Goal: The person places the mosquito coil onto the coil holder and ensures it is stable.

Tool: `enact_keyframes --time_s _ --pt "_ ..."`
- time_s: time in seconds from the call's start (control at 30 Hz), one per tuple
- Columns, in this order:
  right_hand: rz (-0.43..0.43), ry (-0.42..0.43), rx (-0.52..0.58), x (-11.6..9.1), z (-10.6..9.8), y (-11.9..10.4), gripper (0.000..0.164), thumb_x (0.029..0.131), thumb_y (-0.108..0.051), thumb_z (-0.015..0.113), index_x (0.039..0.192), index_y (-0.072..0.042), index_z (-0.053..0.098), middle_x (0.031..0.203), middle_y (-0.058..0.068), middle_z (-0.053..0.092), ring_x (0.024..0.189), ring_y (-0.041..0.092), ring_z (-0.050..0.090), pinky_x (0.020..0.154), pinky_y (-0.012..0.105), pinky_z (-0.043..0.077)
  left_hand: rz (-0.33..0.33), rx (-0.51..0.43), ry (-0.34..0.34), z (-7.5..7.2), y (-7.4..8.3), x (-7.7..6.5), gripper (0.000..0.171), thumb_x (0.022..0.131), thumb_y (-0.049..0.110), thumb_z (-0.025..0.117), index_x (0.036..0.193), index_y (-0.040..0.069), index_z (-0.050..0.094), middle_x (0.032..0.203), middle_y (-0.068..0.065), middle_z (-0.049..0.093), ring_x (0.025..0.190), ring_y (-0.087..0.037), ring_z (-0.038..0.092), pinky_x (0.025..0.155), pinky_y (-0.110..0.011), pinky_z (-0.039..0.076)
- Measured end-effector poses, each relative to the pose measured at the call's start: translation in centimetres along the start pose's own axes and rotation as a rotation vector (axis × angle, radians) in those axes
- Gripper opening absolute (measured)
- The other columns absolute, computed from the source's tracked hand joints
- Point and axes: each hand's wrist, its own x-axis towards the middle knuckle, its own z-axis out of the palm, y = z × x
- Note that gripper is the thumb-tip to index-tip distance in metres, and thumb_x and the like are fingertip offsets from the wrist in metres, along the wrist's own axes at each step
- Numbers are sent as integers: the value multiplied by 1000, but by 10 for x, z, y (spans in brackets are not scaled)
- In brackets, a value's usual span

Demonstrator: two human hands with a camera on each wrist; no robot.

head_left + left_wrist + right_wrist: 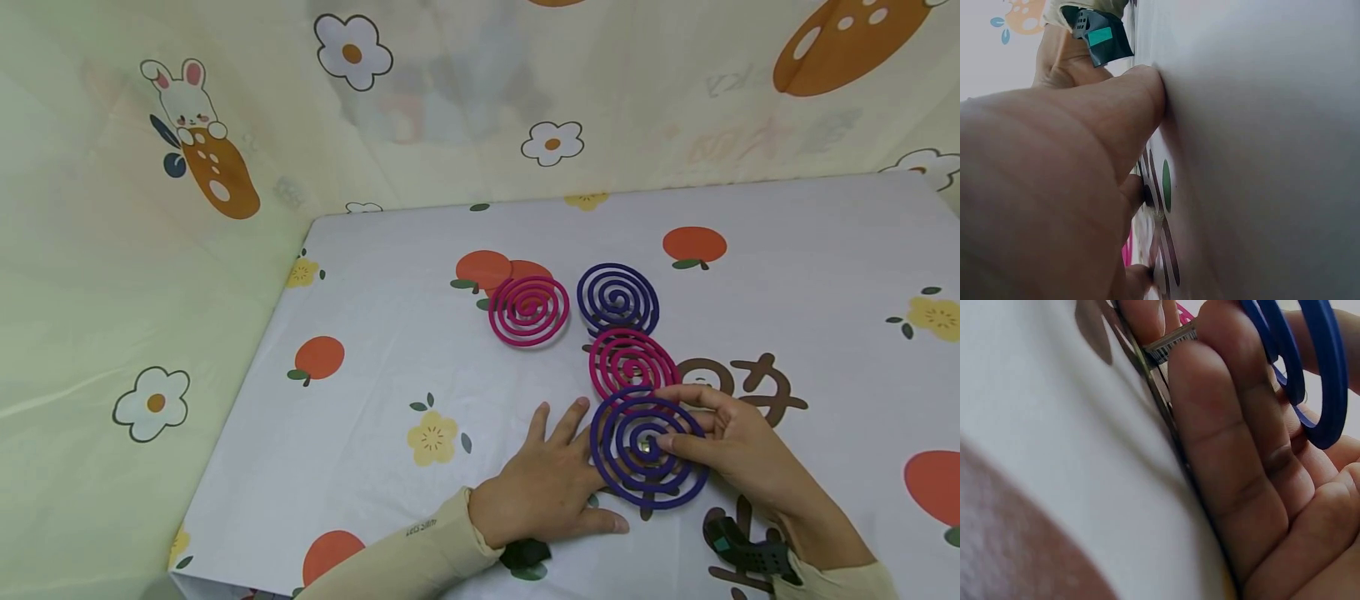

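In the head view my right hand (pixel 731 442) holds a dark blue spiral coil, like a mosquito coil (pixel 600 450), with the thumb on its rings and the fingers at its far edge. My left hand (pixel 543 483) lies palm down on the table, fingers spread, its foremost fingers passing under that coil. A small silvery piece (pixel 645 446) shows through the coil's middle; in the right wrist view a small striped piece (pixel 1175 344) sits by the fingertips near the tabletop. Just beyond lies a pink coil (pixel 633 367), partly overlapped by the held one.
Another dark blue coil (pixel 618 298) lies farther back, meeting the near pink coil's edge. To its left is a second pink coil (pixel 528 311). A white cloth printed with fruit and flowers covers the table (pixel 360 333); patterned curtains (pixel 450 108) hang behind and at left.
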Motion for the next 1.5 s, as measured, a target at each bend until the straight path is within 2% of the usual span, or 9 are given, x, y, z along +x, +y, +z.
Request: enact_keyframes --time_s 0.6,0.87,1.23,1.5 --pt "17 27 17 1 -1 0 52 98 -6 71 143 7 48 106 14 79 92 22 79 79 27 61 -6 21 -17 -1 0 0 83 97 77 44 166 45 12 177 1 2 161 -33 -3 123 -66 17" --pt "11 10 38 1 -2 1 52 98 -4 71 143 8 47 105 14 79 92 24 79 78 29 62 -5 28 -10 -2 1 -1 82 97 77 43 166 45 13 177 0 5 162 -33 -1 123 -66 17" --pt "50 16 -15 1 -1 0 56 98 -8 72 145 8 46 106 17 79 91 21 79 78 26 61 0 24 -4 -1 0 -1 83 97 77 44 166 44 13 177 1 3 161 -34 -1 122 -67 18" --pt "36 8 -44 3 -3 4 54 98 -3 71 145 10 46 106 18 79 89 16 78 76 25 61 -4 17 -7 -1 0 0 84 96 78 44 166 44 12 177 1 2 161 -33 -3 122 -67 17"
